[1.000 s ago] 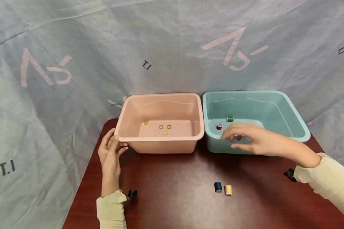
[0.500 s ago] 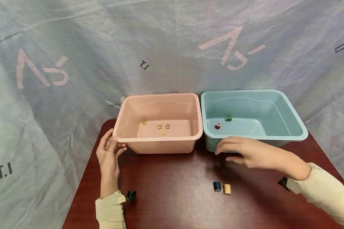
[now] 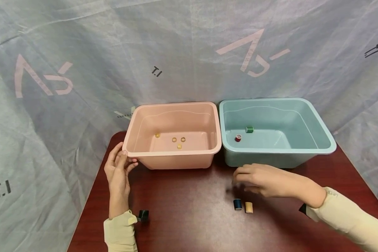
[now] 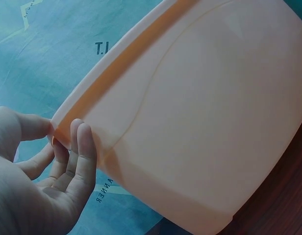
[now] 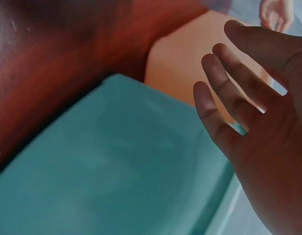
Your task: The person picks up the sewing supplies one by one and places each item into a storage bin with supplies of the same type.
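My left hand point(image 3: 117, 171) pinches the rim at the near left corner of the pink basin point(image 3: 173, 154); the left wrist view shows thumb and fingers at that rim point(image 4: 57, 128). My right hand point(image 3: 264, 180) is over the table in front of the blue-green basin point(image 3: 277, 151), holding nothing, its fingers loosely bent. Just below it on the table stand a dark blue thread spool point(image 3: 237, 204) and, to its right, a yellow thread spool point(image 3: 249, 207). Inside the blue-green basin lie a red spool point(image 3: 238, 138) and a green spool point(image 3: 249, 130).
Several small yellowish rings point(image 3: 183, 139) lie on the floor of the pink basin. Both basins sit side by side at the back of the dark red table point(image 3: 182, 210). A grey printed cloth point(image 3: 176, 52) hangs behind them.
My right hand has moved from above the near rim of the blue-green basin down and toward me, closer to the two spools on the table. The left hand keeps its hold on the pink basin.
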